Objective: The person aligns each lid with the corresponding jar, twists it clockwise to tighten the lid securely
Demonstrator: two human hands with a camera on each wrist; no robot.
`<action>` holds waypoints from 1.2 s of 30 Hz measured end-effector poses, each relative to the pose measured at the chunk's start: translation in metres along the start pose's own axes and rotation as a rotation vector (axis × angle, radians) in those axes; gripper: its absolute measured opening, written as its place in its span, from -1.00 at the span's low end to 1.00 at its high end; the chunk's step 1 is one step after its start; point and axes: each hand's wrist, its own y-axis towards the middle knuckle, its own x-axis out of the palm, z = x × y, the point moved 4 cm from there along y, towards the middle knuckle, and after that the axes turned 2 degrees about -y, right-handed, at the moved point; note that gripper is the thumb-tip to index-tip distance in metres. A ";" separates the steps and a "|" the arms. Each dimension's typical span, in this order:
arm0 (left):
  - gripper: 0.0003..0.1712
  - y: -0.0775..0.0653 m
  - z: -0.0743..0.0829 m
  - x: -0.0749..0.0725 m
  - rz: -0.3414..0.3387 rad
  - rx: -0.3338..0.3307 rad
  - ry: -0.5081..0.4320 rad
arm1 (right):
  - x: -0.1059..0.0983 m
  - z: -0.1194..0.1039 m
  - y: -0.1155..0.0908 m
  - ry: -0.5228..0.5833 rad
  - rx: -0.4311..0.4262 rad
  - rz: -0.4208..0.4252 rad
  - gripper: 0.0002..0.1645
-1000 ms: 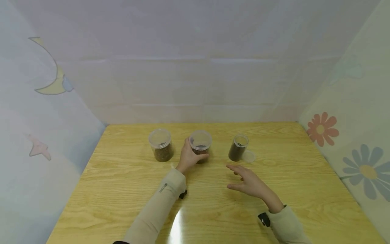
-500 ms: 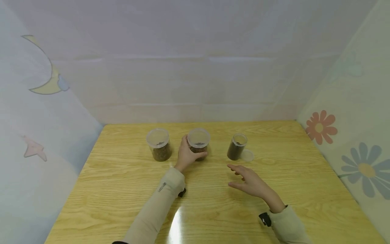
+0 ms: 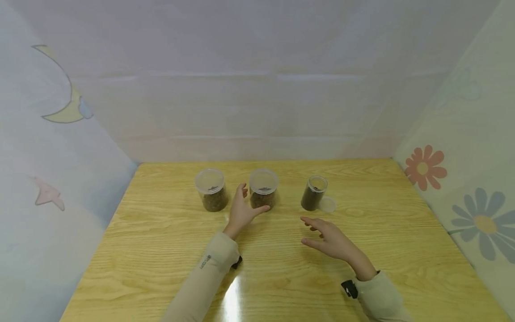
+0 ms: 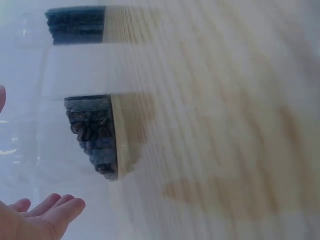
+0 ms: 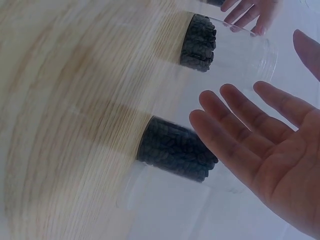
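Note:
My left hand (image 3: 241, 213) is spread around the near left side of a wide clear jar (image 3: 263, 199), fingers straight and a gap showing between them and the jar. Dark seed-like pieces (image 4: 95, 135) fill the lower part of that jar. Another wide jar (image 3: 214, 199) with similar dark contents stands left of the hand. My right hand (image 3: 327, 239) hovers over the table with fingers extended and holds nothing. Nearest to it is a narrow clear jar (image 3: 312, 194), filled higher with dark pieces (image 5: 175, 150). A round translucent lid (image 3: 327, 205) lies beside the narrow jar's base.
All three jars stand upright in a row toward the back of the wood-grain table (image 3: 161, 250). A pale cloth wall (image 3: 257, 112) rises behind the table, with printed side walls left and right.
My left hand has let go of the middle jar, opened its fingers and drawn back slightly to the left and toward me. The right hand stays in place.

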 end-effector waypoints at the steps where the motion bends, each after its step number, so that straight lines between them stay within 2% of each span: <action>1: 0.17 -0.002 0.001 -0.001 -0.004 -0.008 -0.001 | 0.000 0.000 0.000 -0.001 0.000 0.004 -0.30; 6: 0.10 -0.012 0.002 -0.007 -0.008 -0.030 0.011 | -0.001 0.000 -0.001 0.008 0.010 0.041 -0.34; 8: 0.03 -0.015 0.003 -0.010 -0.007 -0.010 0.011 | -0.003 0.000 -0.002 0.016 0.017 0.071 -0.38; 13: -0.31 -0.024 0.008 -0.015 -0.009 0.088 0.024 | -0.007 0.000 -0.006 0.005 0.020 0.156 -0.51; 16: -0.49 -0.029 0.014 -0.018 0.005 0.161 0.074 | -0.009 0.000 -0.008 -0.013 0.025 0.190 -0.61; 19: -0.63 -0.034 0.020 -0.019 0.019 0.238 0.131 | -0.010 0.001 -0.010 -0.015 0.026 0.210 -0.72; 22: -0.72 -0.039 0.026 -0.019 0.022 0.285 0.162 | -0.011 0.002 -0.013 -0.005 0.026 0.220 -0.80; 29: -0.83 -0.045 0.028 -0.015 -0.045 0.257 0.072 | -0.015 0.007 -0.022 0.003 0.045 0.253 -0.87; 34: -0.81 -0.047 0.029 -0.012 -0.066 0.289 0.036 | -0.018 0.009 -0.030 -0.006 0.063 0.283 -0.88; 36: -0.81 -0.048 0.028 -0.010 -0.079 0.279 0.030 | -0.019 0.010 -0.032 -0.010 0.073 0.289 -0.88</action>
